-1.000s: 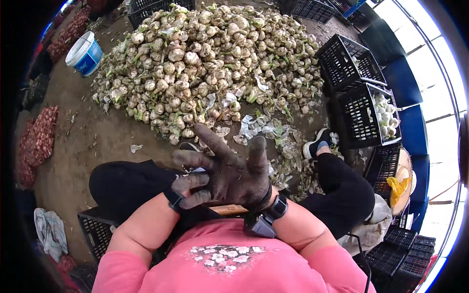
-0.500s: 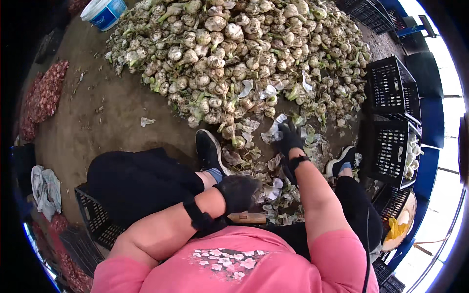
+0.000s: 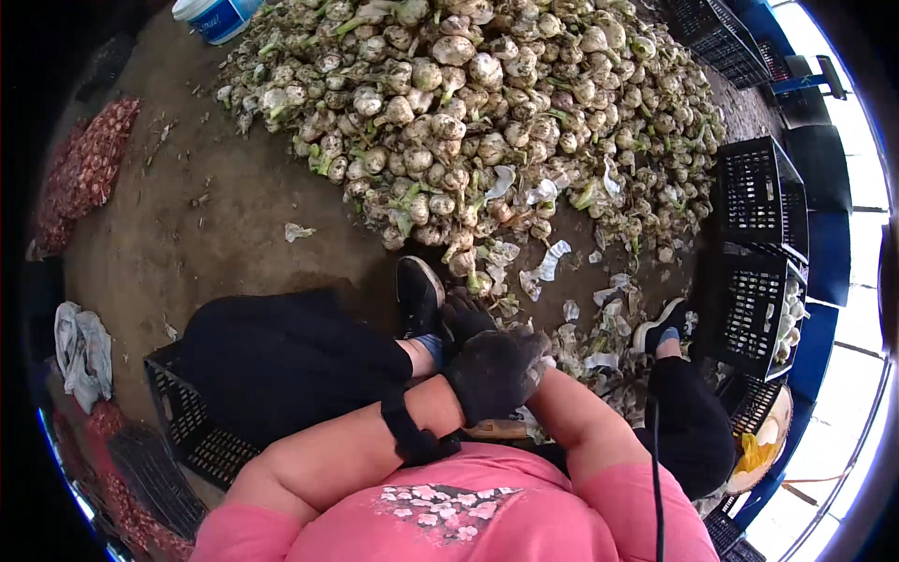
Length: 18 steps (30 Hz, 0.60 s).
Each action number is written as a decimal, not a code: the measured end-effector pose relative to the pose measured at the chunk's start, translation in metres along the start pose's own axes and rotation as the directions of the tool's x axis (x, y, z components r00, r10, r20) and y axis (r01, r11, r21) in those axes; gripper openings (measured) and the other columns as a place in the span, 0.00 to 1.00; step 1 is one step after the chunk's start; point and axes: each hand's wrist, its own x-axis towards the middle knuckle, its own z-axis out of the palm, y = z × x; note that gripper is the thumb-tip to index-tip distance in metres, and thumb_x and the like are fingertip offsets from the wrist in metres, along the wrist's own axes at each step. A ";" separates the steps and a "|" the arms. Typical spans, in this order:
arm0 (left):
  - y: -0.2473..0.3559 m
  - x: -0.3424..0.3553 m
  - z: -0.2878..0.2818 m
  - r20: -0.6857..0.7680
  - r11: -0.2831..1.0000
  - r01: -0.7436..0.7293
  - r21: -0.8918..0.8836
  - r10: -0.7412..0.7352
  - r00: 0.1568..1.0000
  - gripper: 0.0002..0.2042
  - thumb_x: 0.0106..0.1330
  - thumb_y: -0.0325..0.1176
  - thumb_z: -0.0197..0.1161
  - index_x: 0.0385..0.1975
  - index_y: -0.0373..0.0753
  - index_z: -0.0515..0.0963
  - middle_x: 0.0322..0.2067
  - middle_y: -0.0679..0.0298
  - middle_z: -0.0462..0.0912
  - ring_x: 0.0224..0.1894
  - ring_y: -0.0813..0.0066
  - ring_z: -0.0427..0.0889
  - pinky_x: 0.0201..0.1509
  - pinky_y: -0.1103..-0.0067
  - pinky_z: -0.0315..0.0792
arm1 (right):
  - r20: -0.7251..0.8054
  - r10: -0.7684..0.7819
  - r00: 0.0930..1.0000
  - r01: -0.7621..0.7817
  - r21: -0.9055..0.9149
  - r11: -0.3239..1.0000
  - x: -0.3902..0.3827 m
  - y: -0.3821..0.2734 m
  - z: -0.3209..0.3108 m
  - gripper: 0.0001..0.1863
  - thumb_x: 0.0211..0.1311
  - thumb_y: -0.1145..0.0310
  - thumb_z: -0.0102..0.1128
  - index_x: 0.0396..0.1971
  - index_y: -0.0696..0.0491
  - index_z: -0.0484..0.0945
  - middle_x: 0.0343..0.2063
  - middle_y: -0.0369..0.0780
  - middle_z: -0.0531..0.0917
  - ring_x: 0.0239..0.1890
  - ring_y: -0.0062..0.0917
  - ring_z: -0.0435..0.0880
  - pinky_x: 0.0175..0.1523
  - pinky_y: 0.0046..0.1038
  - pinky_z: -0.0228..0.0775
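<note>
Both hands wear dark gloves and cross in front of my lap. My left hand [image 3: 498,375] is closed and lies over my right wrist; a pale bit shows at its edge, but what it holds is hidden. My right hand [image 3: 465,317] reaches across to the left beside my black shoe [image 3: 419,295], its fingers stretched out, partly covered by the left. Just beyond its fingertips lie the nearest garlic bulbs [image 3: 478,283] of a large heap of garlic [image 3: 468,122]. Below the left hand a wooden piece [image 3: 496,429] lies across my lap.
Loose garlic skins [image 3: 599,347] litter the floor between my feet. At right stand black crates [image 3: 749,304], one with cleaned white bulbs [image 3: 791,314]. A white-and-blue bucket [image 3: 217,17] is far left, red mesh sacks [image 3: 89,173] at left, and a yellow cloth [image 3: 754,453] at lower right.
My right hand has come back from the skins near the heap and swung left, under my left hand. The left hand has shifted slightly right. A few skins on the floor have moved.
</note>
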 end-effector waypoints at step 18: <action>0.005 0.018 -0.004 0.083 0.986 0.158 -0.047 -0.153 0.985 0.15 0.58 0.33 0.57 0.44 0.36 0.74 0.35 0.49 0.79 0.39 0.50 0.79 0.42 0.63 0.72 | -0.542 0.372 0.754 -0.301 0.219 0.928 0.015 0.112 -0.129 0.17 0.56 0.59 0.59 0.42 0.53 0.77 0.41 0.48 0.80 0.46 0.44 0.77 0.52 0.37 0.69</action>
